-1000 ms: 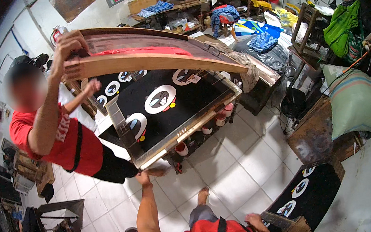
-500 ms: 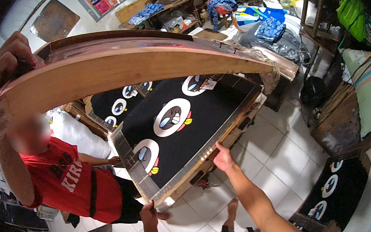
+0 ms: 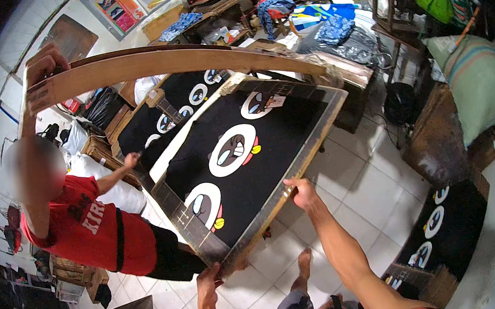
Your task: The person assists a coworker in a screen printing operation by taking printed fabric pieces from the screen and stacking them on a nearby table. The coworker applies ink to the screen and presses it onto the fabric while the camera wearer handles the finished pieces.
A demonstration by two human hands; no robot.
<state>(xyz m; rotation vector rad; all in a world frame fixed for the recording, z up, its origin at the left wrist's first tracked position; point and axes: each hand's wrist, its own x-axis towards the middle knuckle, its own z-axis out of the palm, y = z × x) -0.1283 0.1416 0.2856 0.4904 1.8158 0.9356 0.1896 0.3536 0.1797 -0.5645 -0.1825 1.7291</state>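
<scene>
A framed board (image 3: pixel 314 140) with a grey, worn border slants across the middle. On it lies black cloth (image 3: pixel 281 125) printed with round white cartoon faces in a row. My left hand (image 3: pixel 208 283) grips the board's nearest corner, its fingers closed on the edge. Farther along the right side, my right hand (image 3: pixel 303 193) is closed on the rim, with the undersides of its fingers hidden. Above the board, a co-worker's raised hand (image 3: pixel 44 62) holds up a large wooden screen frame (image 3: pixel 174 63), tilted, seen along its edge.
The co-worker in a red shirt (image 3: pixel 96 232) stands at left, the other hand (image 3: pixel 131 160) beside the board. More printed black cloth (image 3: pixel 155 107) lies beyond, and another piece (image 3: pixel 443 235) at lower right. Furniture and bags, including a green sack (image 3: pixel 474 86), crowd the right.
The raised screen frame looks thinner and lies farther from the board. The co-worker's lower hand has moved away and up. Both my hands keep their hold on the board's edge.
</scene>
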